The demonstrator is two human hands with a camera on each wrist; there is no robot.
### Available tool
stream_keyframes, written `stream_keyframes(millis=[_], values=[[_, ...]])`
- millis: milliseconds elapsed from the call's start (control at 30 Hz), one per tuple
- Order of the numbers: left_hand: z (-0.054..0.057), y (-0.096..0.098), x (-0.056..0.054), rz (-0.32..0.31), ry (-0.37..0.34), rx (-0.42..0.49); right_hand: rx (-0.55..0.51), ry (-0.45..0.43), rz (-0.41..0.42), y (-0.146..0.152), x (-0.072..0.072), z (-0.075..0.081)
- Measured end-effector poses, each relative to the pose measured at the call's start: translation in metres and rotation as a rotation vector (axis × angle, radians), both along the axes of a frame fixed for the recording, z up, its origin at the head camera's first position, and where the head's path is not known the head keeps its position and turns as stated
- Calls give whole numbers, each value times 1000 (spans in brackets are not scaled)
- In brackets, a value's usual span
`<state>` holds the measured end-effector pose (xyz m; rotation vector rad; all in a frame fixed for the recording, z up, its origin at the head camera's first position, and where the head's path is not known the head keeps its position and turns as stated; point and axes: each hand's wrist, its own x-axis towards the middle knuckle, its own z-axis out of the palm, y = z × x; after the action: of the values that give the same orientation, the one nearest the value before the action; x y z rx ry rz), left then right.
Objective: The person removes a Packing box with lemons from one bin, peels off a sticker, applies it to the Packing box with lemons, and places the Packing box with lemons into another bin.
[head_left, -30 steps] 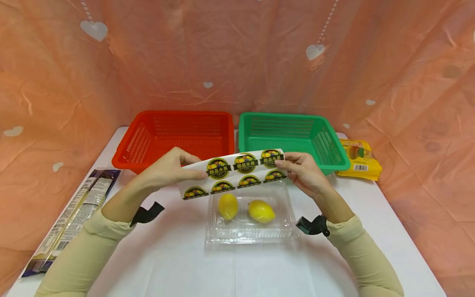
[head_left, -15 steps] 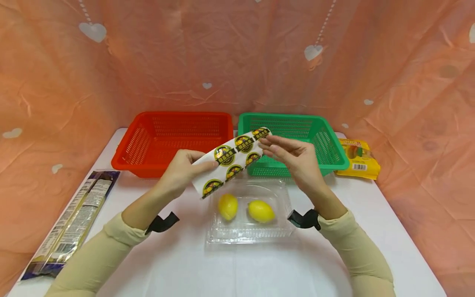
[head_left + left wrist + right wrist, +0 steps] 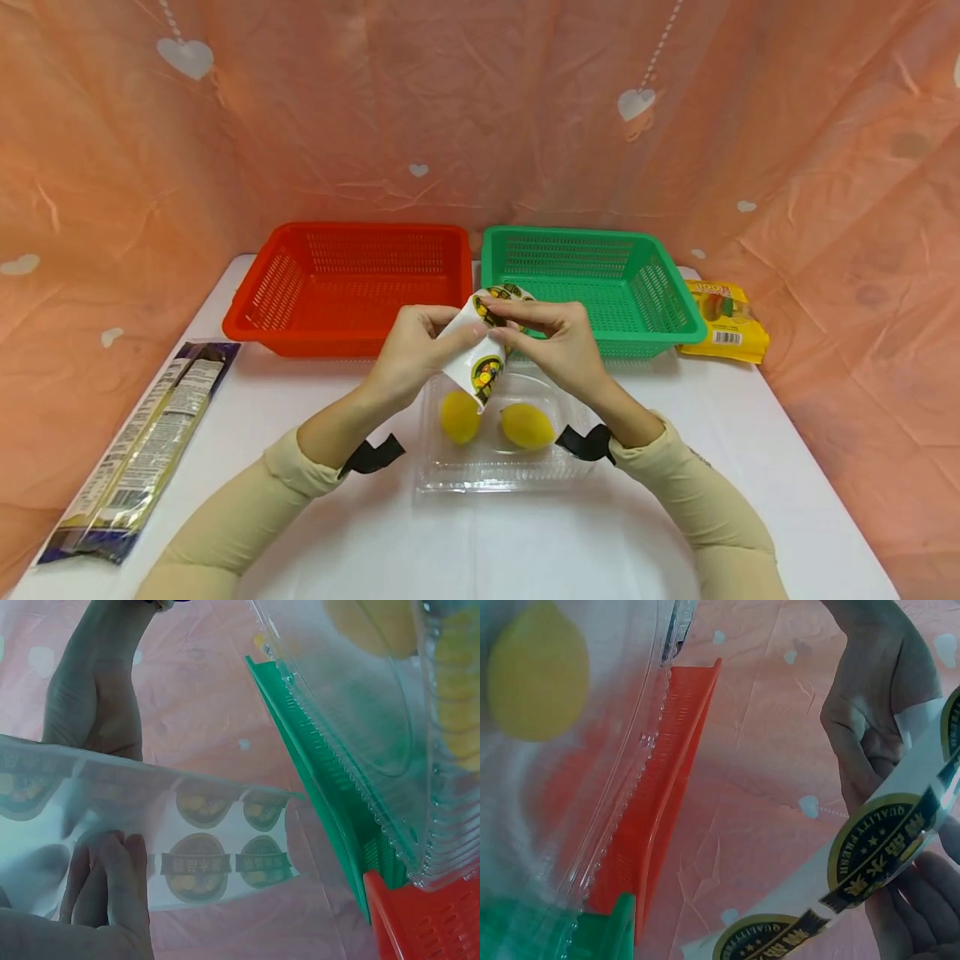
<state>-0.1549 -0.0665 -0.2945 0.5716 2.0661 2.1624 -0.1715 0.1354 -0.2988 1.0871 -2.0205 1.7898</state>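
A white sheet of round fruit stickers [image 3: 467, 367] is held up, bent, over the clear plastic box. My left hand [image 3: 411, 350] grips its near left end between thumb and fingers. In the left wrist view, the fingers [image 3: 112, 881] of that hand lie against the sheet's back. My right hand [image 3: 558, 337] has its thumb and index finger pinching the sheet close by the left thumb. Two yellow lemons [image 3: 527, 426] sit at the clear plastic box [image 3: 506, 479] beneath, one partly covered by the sheet's lower corner.
Behind the hands stand a red basket [image 3: 345, 342] on the left and a green basket [image 3: 645, 335] on the right. A yellow packet [image 3: 727, 325] lies beside the green one. Long plastic packaging [image 3: 142, 454] lies along the table's left edge.
The sheet has turned from nearly flat across to steeply tilted and curled. My left hand has moved right. My right hand released the far end, then moved left and took hold nearer the left thumb.
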Motion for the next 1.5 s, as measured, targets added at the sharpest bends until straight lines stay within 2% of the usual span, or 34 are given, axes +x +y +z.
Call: stream_keyframes(millis=[167, 300, 367, 433, 567, 633, 733, 900, 1000, 1100, 1167, 1233, 1400, 1433, 1500], values=[[3, -4, 2, -28, 35, 6, 1, 65, 5, 1, -2, -2], [3, -7, 4, -21, 53, -3, -56, 29, -9, 1, -1, -2], [2, -11, 4, -3, 52, -21, -102, -30, -45, 2, 0, -2], [1, -16, 5, 15, 41, -41, -168, -138, -71, 2, 1, 0], [-5, -37, 9, 39, -10, -74, -385, -428, -12, 5, 1, 5], [-8, -55, 12, 48, -35, -77, -480, -549, 37, 8, 1, 7], [-15, -92, 16, 43, -73, -48, -536, -632, 47, 15, 0, 9], [-33, -172, 22, -71, -126, 14, -522, -643, -2, 30, 2, 5], [-45, -218, 25, -151, -165, 14, -513, -645, -27, 39, 3, 0], [-56, -255, 26, -176, -206, 14, -502, -651, -53, 44, 4, -4], [-63, -269, 24, -186, -238, -14, -494, -662, -74, 46, 5, -6], [-68, -275, 22, -168, -224, -149, -492, -669, -86, 47, 6, -8], [-70, -265, 14, -64, -62, -691, -488, -683, -82, 46, 7, -15], [-69, -262, 12, -39, -49, -760, -488, -686, -76, 45, 7, -16], [-65, -255, 7, 4, -11, -834, -489, -691, -73, 44, 7, -17]])
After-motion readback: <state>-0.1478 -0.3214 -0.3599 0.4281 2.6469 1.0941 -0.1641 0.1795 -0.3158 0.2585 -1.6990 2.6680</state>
